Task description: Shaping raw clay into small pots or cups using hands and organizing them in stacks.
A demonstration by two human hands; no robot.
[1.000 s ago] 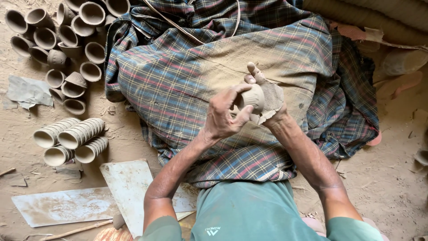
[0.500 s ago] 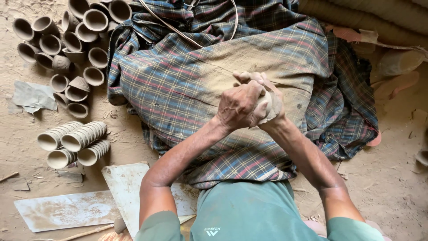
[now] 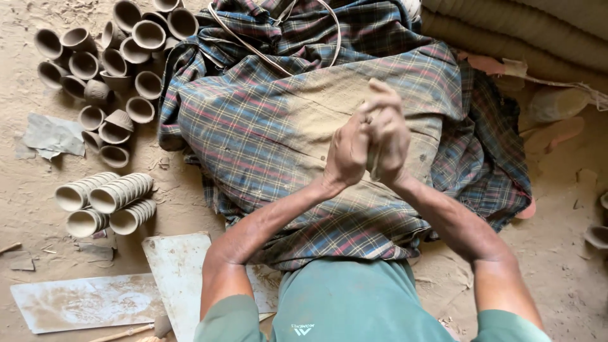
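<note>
- While both palms pressed together above the plaid cloth point(image 3: 266, 133), the left hand point(image 3: 345, 152) and right hand point(image 3: 387, 136) were clamped around a lump of clay point(image 3: 369, 166), of which only a sliver showed between them.
- That lump sat squeezed in the joined grip, held over the dusty, clay-smeared middle of the cloth, not touching it.
- By the look of it, the clay was soft and damp: it would yield under pressure, cling to skin, and weigh little. Best taken with whole palms cupped round it, not pinched by fingertips, or it would dent.
- Left of the cloth lay a cluster of small clay cups point(image 3: 104, 63) on the dirt floor point(image 3: 38, 202), mouths mostly up; nearer the person, stacked cups point(image 3: 104, 196) lay on their sides in rows.
- Below the stacks, beside the cloth's near edge, lay flat pale boards point(image 3: 180, 266); a grey rag point(image 3: 54, 134) lay beyond the cups.
- Against a second before: then the right hand was open under the pale lump, with the left working its top, and the clay plainly seen. By this moment the hands had closed over it, fingers pointing away, hiding it almost wholly.
</note>
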